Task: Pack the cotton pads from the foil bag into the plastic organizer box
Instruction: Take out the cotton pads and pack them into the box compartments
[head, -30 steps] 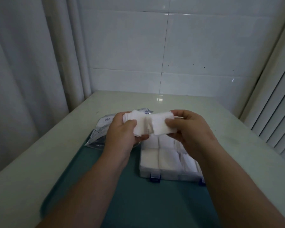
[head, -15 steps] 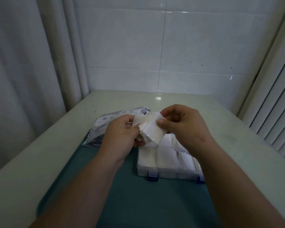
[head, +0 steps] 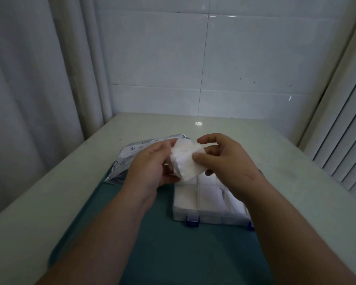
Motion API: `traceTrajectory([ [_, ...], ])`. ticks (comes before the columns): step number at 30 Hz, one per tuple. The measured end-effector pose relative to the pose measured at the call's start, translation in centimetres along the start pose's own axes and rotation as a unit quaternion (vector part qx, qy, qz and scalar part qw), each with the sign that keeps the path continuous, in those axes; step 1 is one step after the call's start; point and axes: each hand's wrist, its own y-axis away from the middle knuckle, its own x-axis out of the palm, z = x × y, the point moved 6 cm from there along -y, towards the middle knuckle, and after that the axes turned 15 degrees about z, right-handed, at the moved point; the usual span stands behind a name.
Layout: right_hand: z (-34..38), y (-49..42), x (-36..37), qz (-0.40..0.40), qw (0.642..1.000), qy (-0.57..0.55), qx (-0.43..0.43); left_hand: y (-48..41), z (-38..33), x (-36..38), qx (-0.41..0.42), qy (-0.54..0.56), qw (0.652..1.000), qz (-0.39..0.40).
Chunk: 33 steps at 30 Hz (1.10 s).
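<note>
My left hand [head: 150, 167] gripped the stack of cotton pads [head: 186, 162] above the box [head: 193, 217] while my right hand [head: 220, 159] pinched its top; light, soft and apt to fan apart, it seemed best squeezed across its flat faces.

There are two hands, one left hand [head: 150, 167] and one right hand [head: 224, 161]. There is one stack of cotton pads [head: 186, 161]; the single pads in it cannot be counted. I count also one foil bag [head: 130, 155], one plastic organizer box [head: 203, 217] with two blue latches [head: 192, 222], one teal tray [head: 173, 254] and one table [head: 49, 192].
</note>
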Motion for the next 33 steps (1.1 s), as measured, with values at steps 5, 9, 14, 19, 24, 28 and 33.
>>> traceTrajectory([
  [5,-0.3,0.0,1.0,0.050,0.998,0.023,0.012,0.4,0.0,0.0,0.005,-0.032,0.998,-0.051],
  [9,-0.5,-0.2,1.5,0.070,0.993,0.096,0.020,1.0,-0.2,0.7,0.037,-0.114,0.989,-0.082],
  [14,-0.8,-0.2,2.1,0.087,0.970,0.222,0.045,0.9,0.4,1.3,0.030,-0.177,0.980,-0.088],
  [19,-0.4,-0.2,2.5,0.111,0.960,0.255,0.034,0.9,0.7,1.1,0.021,-0.187,0.978,-0.086],
  [24,-0.6,-0.3,2.6,0.105,0.957,0.269,0.028,0.7,0.9,0.7,0.046,-0.184,0.974,-0.123],
  [28,-0.6,-0.3,2.9,0.103,0.958,0.266,0.018,0.7,1.2,0.5,0.039,-0.175,0.974,-0.137],
  [33,-0.6,-0.4,2.0,0.064,0.961,0.270,0.000,0.8,0.5,0.4,0.050,-0.130,0.983,-0.124],
])
